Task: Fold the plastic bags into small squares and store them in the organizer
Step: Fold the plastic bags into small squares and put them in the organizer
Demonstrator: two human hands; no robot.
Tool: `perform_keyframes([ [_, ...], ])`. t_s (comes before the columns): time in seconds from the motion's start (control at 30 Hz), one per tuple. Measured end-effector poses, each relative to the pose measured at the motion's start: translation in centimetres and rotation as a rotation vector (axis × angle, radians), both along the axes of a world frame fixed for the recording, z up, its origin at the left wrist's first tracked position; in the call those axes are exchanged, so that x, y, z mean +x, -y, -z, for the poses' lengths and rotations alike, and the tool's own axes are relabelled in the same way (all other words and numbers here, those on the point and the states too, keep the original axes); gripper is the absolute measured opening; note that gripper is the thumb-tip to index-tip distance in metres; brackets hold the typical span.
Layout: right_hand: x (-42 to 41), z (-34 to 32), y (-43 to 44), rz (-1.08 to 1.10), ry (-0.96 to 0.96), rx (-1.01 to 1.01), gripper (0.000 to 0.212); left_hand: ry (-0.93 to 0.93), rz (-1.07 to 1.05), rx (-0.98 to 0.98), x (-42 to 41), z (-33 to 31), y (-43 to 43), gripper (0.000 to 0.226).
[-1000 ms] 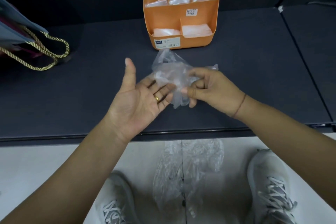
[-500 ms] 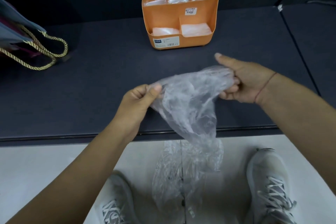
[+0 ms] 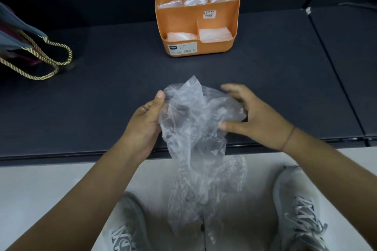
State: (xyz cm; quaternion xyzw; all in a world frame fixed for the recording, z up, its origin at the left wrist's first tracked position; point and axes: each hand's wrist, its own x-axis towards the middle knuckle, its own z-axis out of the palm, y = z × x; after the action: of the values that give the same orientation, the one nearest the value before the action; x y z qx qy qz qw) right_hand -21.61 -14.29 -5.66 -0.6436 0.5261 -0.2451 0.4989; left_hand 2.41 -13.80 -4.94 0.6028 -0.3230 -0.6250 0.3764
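Plastic bag [image 3: 195, 120] crumpled, left hand [image 3: 145, 126] pinching, right hand [image 3: 257, 116] touching

One orange organizer [image 3: 216, 47], five compartments [image 3: 179, 22]. One plastic bag [image 3: 193, 120]. Two hands: left hand [image 3: 146, 124], right hand [image 3: 259, 120]. Two shoes [image 3: 299, 206]. One tote [image 3: 16, 32].

Probable shop or showroom. Low dark matte shelf board [image 3: 102, 108] with a raised front lip, butted against a second dark board [image 3: 346, 57] at its right edge. Orange plastic compartment organizer [image 3: 177, 26] near the back edge, bearing a white price sticker [image 3: 209, 14] and a barcode label [image 3: 182, 49]. Grey gift bag with gold rope handles [image 3: 51, 57] at the left edge. Pale tiled floor [image 3: 51, 189] below.
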Motion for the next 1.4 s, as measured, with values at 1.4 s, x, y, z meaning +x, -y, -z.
perform_keyframes([
  [1.4,-0.6,-1.6,3.2,0.575,0.516,0.106,0.026,0.065,-0.211,-0.163,1.3,-0.6,0.9,0.017],
])
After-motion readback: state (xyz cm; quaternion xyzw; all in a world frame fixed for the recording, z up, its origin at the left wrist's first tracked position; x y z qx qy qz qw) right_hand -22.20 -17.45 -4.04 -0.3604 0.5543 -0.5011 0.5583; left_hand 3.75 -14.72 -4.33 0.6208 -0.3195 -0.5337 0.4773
